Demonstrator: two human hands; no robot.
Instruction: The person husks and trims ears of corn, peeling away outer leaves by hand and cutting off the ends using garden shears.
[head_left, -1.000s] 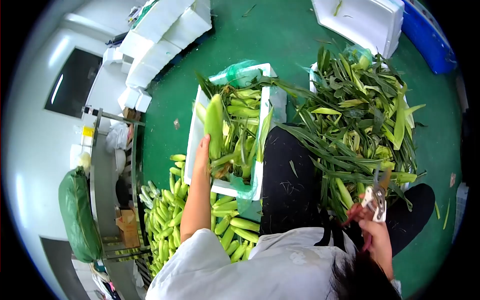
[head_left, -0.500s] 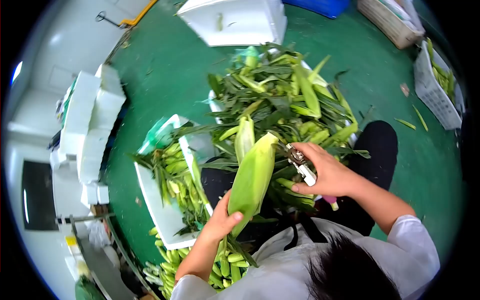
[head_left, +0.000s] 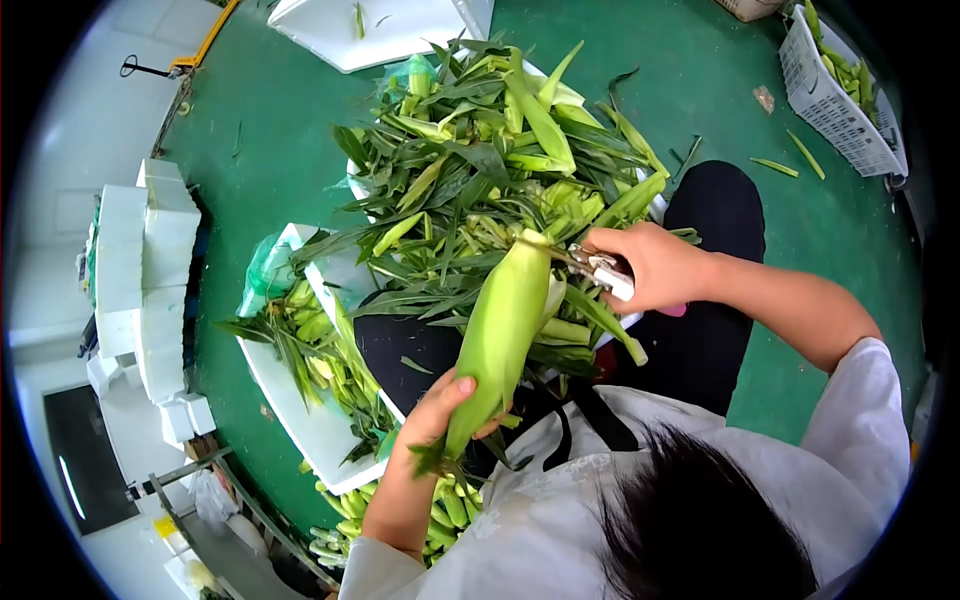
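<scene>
A green ear of corn (head_left: 505,315) in its husk stands at a slant before me. My left hand (head_left: 435,415) is wrapped round its lower part. In my right hand (head_left: 655,262) is a pair of pruning shears (head_left: 610,277) with white handles. Their blades reach the cut-looking pale top end of the ear; whether they are closed on it cannot be made out. Just beyond, a heap of husk leaves (head_left: 470,185) overflows a white box, mostly hidden. My knees lie on either side of the work.
To the left stands a white foam box (head_left: 285,400) holding ears and leaves. Several husked-looking ears (head_left: 450,510) lie piled beside me at lower left. A white slotted crate (head_left: 835,105) stands far right, near loose leaves on the green floor. Another foam box (head_left: 375,35) is ahead.
The shears have moved in against the top end of the corn ear. My left hand still grips the ear, which is turned slightly. The whole view has shifted.
</scene>
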